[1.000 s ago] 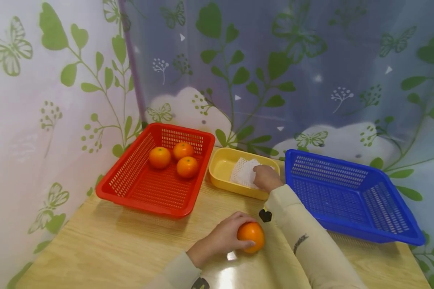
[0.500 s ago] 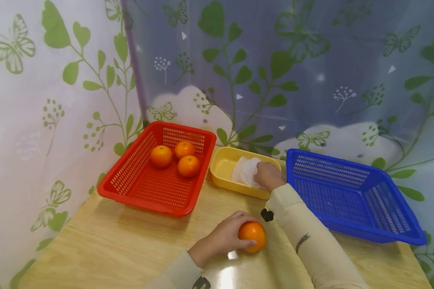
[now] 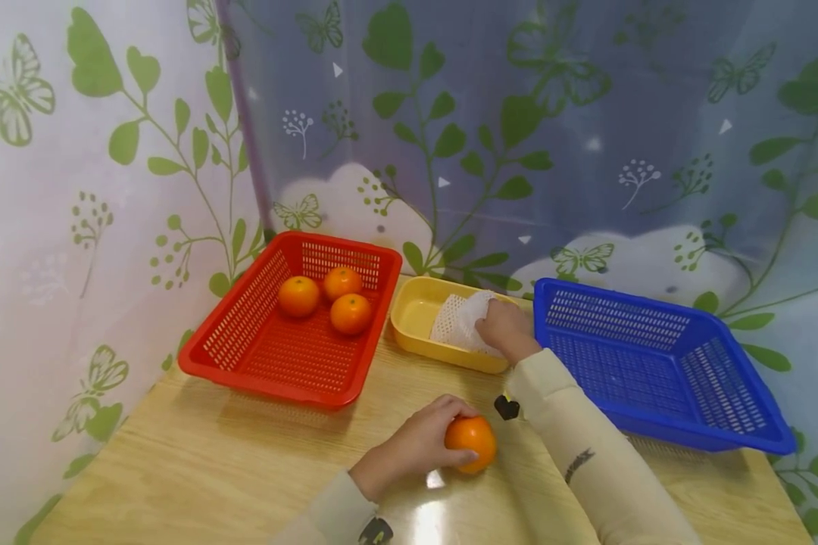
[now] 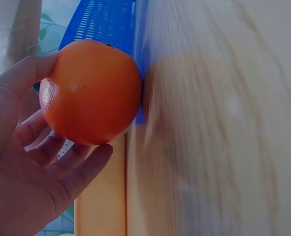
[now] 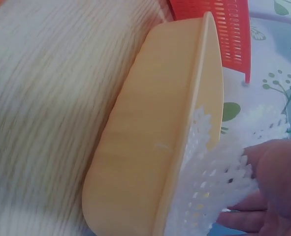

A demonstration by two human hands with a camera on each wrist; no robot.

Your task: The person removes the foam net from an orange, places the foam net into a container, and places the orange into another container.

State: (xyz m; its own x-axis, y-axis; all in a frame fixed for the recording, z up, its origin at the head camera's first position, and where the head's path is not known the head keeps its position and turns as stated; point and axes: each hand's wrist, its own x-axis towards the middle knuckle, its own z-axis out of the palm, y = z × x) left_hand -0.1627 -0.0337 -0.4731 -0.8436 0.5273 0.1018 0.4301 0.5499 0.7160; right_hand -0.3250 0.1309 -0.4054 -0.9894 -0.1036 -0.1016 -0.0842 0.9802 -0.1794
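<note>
In the head view my left hand (image 3: 419, 445) holds an orange (image 3: 473, 445) on the wooden table. Thumb and fingers lie around the fruit's side, as the left wrist view confirms for this orange (image 4: 91, 93). Over the yellow container (image 3: 416, 318), my right hand (image 3: 507, 327) pinches a white foam fruit net (image 3: 473, 314) at its right part. Another piece of white netting (image 3: 444, 324) lies in the container, partly covered. The right wrist view has the held net (image 5: 216, 167) rising above the container's rim, with the fingertips partly hidden behind it.
A red basket (image 3: 273, 390) with three oranges (image 3: 351, 313) stands at the left. At the right is a blue basket (image 3: 620, 371). The yellow container sits between them, near the patterned curtain (image 3: 409, 113) behind the table (image 3: 198, 462).
My right hand has drawn the foam net up and slightly to the right, so it now stands above the container's back rim. The left hand and its orange stay in place.
</note>
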